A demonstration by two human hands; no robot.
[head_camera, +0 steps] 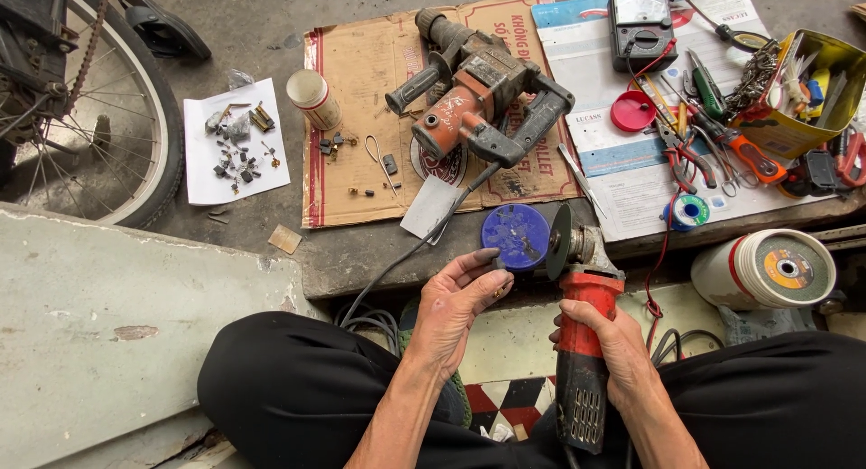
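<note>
My right hand (612, 343) grips the red and black body of an angle grinder (582, 361), whose dark disc (559, 242) points away from me. My left hand (456, 302) has its fingers half curled, with a small brass-coloured piece (499, 291) pinched at the fingertips, right beside a round blue lid (516, 236) that lies next to the disc. An orange and grey rotary hammer drill (478, 99) rests on a flattened cardboard sheet (361, 63) farther out, its black cable running back toward my lap.
A white paper sheet (200, 171) with several small parts lies left of the cardboard, near a bicycle wheel (135, 117). A multimeter (640, 22), pliers (690, 149), a solder spool (688, 212), a yellow tool box (803, 95) and a tub of cutting discs (767, 269) fill the right.
</note>
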